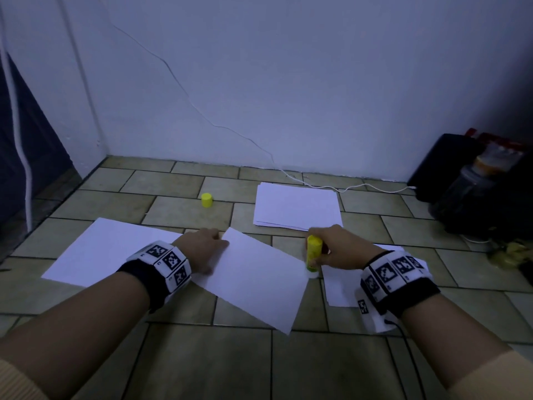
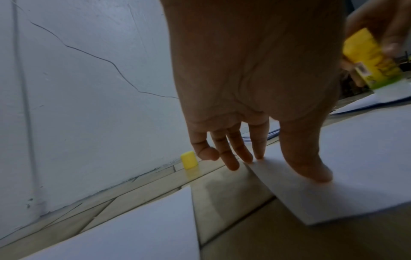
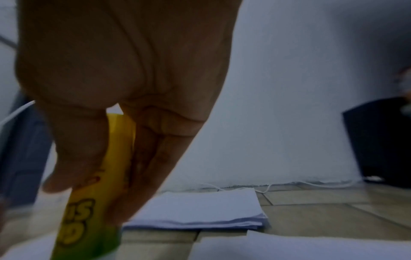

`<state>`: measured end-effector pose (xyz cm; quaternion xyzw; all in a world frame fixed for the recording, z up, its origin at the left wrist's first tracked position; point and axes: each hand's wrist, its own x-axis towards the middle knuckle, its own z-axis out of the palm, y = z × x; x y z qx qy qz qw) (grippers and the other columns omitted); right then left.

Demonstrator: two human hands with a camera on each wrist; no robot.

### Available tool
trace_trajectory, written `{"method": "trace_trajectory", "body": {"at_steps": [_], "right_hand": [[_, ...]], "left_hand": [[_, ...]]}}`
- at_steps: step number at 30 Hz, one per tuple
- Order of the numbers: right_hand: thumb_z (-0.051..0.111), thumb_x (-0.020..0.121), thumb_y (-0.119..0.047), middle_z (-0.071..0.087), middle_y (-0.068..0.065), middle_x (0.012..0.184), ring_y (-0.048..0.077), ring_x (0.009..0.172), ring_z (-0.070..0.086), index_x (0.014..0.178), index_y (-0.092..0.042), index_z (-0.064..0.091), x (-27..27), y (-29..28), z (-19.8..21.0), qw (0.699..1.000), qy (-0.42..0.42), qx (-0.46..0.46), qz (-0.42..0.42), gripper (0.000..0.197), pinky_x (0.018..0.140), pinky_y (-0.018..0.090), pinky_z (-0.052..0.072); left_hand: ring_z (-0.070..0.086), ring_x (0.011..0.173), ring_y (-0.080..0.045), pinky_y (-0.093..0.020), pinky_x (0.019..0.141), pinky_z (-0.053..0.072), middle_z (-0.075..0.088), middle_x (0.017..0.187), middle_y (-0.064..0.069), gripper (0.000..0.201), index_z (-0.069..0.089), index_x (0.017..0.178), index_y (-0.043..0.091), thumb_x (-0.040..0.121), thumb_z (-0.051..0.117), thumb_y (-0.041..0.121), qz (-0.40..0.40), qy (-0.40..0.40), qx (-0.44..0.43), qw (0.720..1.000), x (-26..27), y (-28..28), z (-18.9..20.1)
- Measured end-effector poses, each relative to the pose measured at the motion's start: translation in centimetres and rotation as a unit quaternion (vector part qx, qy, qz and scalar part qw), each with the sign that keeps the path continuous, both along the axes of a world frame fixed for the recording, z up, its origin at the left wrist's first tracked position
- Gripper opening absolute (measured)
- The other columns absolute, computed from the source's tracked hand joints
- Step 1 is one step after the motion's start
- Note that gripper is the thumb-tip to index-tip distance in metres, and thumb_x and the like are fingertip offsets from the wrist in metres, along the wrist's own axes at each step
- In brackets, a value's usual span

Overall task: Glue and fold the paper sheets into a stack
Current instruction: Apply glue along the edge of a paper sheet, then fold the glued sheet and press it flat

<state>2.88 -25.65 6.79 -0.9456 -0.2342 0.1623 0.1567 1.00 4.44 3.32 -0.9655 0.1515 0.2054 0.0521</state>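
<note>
Gluing edge of centre sheet (image 1: 253,281): your right hand (image 1: 343,249) grips glue stick (image 1: 313,252), tip on sheet's right corner. Left hand (image 1: 202,249), fingers straight, presses sheet's far-left corner to floor (image 1: 202,356). Keep pressure, run stick along edge, then fold. Stack (image 1: 297,207) lies near wall; cap (image 1: 206,200) left of stack.

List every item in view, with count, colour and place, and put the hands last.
Glue stick: one, yellow with green base, tip down at the middle sheet's right edge.
Cap: one, yellow, upright on the floor beyond the sheets.
Middle sheet: one, white, lying angled between the hands.
Left sheet: one, white, flat on the floor.
Paper stack: one, white, near the wall.
Right sheet: one, white, under the right wrist.
Cable: one, white, along the wall.
Floor: tan tiles.
Left hand: presses the middle sheet.
Right hand: grips the glue stick.
</note>
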Motion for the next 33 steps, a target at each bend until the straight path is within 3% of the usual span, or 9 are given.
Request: {"method": "trace_trajectory", "body": {"at_steps": [3,7,10,12,15,18,23,26,33], "right_hand": [[0.079,0.074,-0.006,0.067,0.009,0.084,0.024,0.072,0.066,0.084,-0.01,0.058,0.5,0.3,1.0,0.959,0.013,0.258,-0.119,0.024,0.072,0.041,0.057],[0.064,0.082,0.008,0.066,0.021,0.1,0.033,0.082,0.07,0.078,-0.007,0.046,1.0,3.4,1.4,0.79,0.119,0.556,-0.229,0.024,0.077,0.036,0.059],[0.053,0.093,-0.003,0.069,0.016,0.08,0.027,0.072,0.072,0.081,-0.003,0.051,1.9,6.7,0.8,0.674,0.245,0.637,-0.283,0.012,0.069,0.028,0.06],[0.05,0.096,-0.013,0.069,0.013,0.074,0.022,0.062,0.069,0.088,-0.001,0.058,2.8,8.8,-0.5,0.654,0.308,0.628,-0.287,0.017,0.06,0.029,0.057],[0.055,0.094,-0.015,0.067,0.012,0.091,0.014,0.067,0.061,0.104,0.001,0.064,3.8,12.0,-2.4,0.714,0.306,0.569,-0.269,0.021,0.065,0.026,0.049],[0.062,0.088,0.0,0.066,0.012,0.088,0.009,0.06,0.063,0.119,0.008,0.059,4.8,14.7,-3.1,0.76,0.243,0.542,-0.263,0.033,0.059,0.024,0.057],[0.075,0.075,-0.001,0.067,0.014,0.113,0.021,0.101,0.064,0.115,-0.001,0.063,6.5,17.3,-3.7,0.888,0.078,0.391,-0.227,0.043,0.085,0.028,0.052],[0.072,0.077,-0.004,0.067,0.011,0.113,0.023,0.107,0.061,0.114,-0.005,0.061,6.9,18.3,-4.0,0.936,0.034,0.299,-0.181,0.039,0.075,0.021,0.046],[0.066,0.082,-0.011,0.067,0.016,0.107,0.03,0.094,0.06,0.104,-0.011,0.054,7.1,19.1,-4.5,0.973,-0.015,0.189,-0.128,0.026,0.078,0.034,0.047]], "left_hand": [[0.033,0.133,-0.023,-0.038,0.105,0.04,0.022,0.147,-0.004,0.08,0.03,0.148,0.026,0.082,0.069,0.047,0.015,-0.004,-0.01,1.0,-0.7,0.5,-0.2],[0.011,0.147,-0.02,-0.038,0.117,0.024,-0.003,0.161,-0.002,0.09,0.015,0.153,0.015,0.086,0.063,0.052,0.016,0.031,-0.04,0.999,-1.9,0.5,-0.6],[0.003,0.149,-0.019,-0.034,0.119,0.015,-0.01,0.161,-0.004,0.093,-0.002,0.153,0.007,0.092,0.055,0.048,0.03,0.052,-0.059,0.996,-2.4,0.2,-1.2],[-0.007,0.149,-0.021,-0.035,0.12,0.008,-0.018,0.16,-0.01,0.091,-0.011,0.151,0.003,0.097,0.048,0.047,0.033,0.069,-0.046,0.996,-2.6,0.0,-1.7],[-0.015,0.147,-0.024,-0.039,0.12,0.003,-0.023,0.157,-0.017,0.09,-0.017,0.148,-0.002,0.099,0.041,0.047,0.043,0.09,-0.031,0.995,-2.6,-0.2,-2.5],[-0.017,0.147,-0.025,-0.04,0.119,0.001,-0.025,0.156,-0.017,0.091,-0.018,0.147,-0.003,0.099,0.041,0.047,0.055,0.102,-0.037,0.993,-2.4,-0.2,-3.0],[-0.019,0.146,-0.025,-0.041,0.119,0.0,-0.026,0.156,-0.016,0.092,-0.018,0.148,-0.002,0.099,0.042,0.047,0.057,0.116,-0.037,0.991,-2.3,-0.1,-3.0],[-0.02,0.146,-0.024,-0.041,0.118,-0.001,-0.027,0.156,-0.015,0.092,-0.019,0.148,-0.001,0.098,0.042,0.047,0.056,0.123,-0.039,0.99,-2.2,0.0,-3.0],[-0.021,0.146,-0.025,-0.041,0.118,-0.002,-0.028,0.155,-0.016,0.091,-0.019,0.148,0.0,0.098,0.042,0.046,0.06,0.126,-0.036,0.99,-2.3,-0.2,-2.9]]}}
